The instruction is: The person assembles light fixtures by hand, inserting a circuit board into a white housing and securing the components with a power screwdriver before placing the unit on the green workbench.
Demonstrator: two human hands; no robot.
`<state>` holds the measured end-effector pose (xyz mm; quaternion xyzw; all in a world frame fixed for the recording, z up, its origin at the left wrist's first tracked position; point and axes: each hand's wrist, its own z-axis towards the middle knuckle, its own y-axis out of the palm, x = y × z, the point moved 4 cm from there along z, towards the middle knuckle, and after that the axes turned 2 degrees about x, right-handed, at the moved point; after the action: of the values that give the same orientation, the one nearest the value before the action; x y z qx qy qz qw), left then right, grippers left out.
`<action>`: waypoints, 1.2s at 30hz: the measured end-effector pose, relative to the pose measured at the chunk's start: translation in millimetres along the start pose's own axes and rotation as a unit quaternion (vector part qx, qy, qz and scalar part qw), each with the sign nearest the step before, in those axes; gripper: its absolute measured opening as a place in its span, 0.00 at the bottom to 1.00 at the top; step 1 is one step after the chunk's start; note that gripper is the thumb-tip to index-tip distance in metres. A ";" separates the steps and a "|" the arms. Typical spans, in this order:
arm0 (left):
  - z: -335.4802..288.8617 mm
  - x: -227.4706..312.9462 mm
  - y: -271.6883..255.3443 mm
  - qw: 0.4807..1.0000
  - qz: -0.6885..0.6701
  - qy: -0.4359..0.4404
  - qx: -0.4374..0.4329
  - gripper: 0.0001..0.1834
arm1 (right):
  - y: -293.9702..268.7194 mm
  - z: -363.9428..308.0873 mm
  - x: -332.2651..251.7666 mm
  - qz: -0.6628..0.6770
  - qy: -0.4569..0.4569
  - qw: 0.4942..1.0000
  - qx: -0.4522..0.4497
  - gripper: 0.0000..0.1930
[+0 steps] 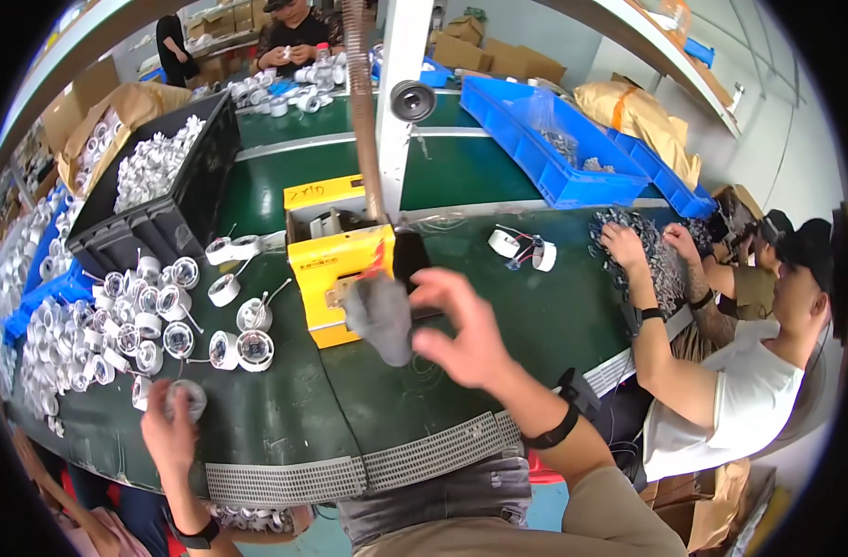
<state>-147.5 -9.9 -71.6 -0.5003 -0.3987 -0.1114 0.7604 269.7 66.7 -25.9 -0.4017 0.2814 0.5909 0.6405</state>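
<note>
A small round white lamp housing [187, 397] sits at the near left edge of the green desk [285, 427], gripped by the left hand [169, 432] with fingers curled round it. The right hand [466, 330] hovers with fingers spread and empty, just beside a grey cloth [382, 316] in front of the yellow machine [336, 265]. More white housings [145, 320] lie left.

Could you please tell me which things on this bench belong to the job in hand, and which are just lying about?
In hand:
- left hand on a round white part
- right hand, fingers spread, beside a grey cloth
- yellow machine
- loose white parts

Lying about:
- black crate of white parts
- blue bins
- cardboard boxes
- co-worker's pile of dark pieces
</note>
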 end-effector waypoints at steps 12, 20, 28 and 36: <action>-5.1 -57.1 -23.3 0.829 -0.515 -0.170 0.136 0.35 | -132.5 22.0 91.9 -0.645 -0.067 0.759 0.050 0.17; -76.8 12.6 19.1 0.877 -0.455 -0.154 -0.005 0.22 | -35.7 -19.7 -0.4 -0.404 -0.322 0.856 0.003 0.16; -119.6 117.7 98.4 0.672 -0.545 -0.022 -0.501 0.31 | 59.7 -37.7 -39.4 -0.203 -0.326 0.915 -0.123 0.17; -99.5 124.5 85.5 0.732 -0.451 -0.086 -0.503 0.27 | 73.4 -39.5 -25.9 -0.081 -0.261 0.941 -0.198 0.24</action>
<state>32.2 -25.3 -57.7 -0.5785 -0.5269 -0.5823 0.2207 198.4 18.0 -38.1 -0.3734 -0.0524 0.6652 0.6445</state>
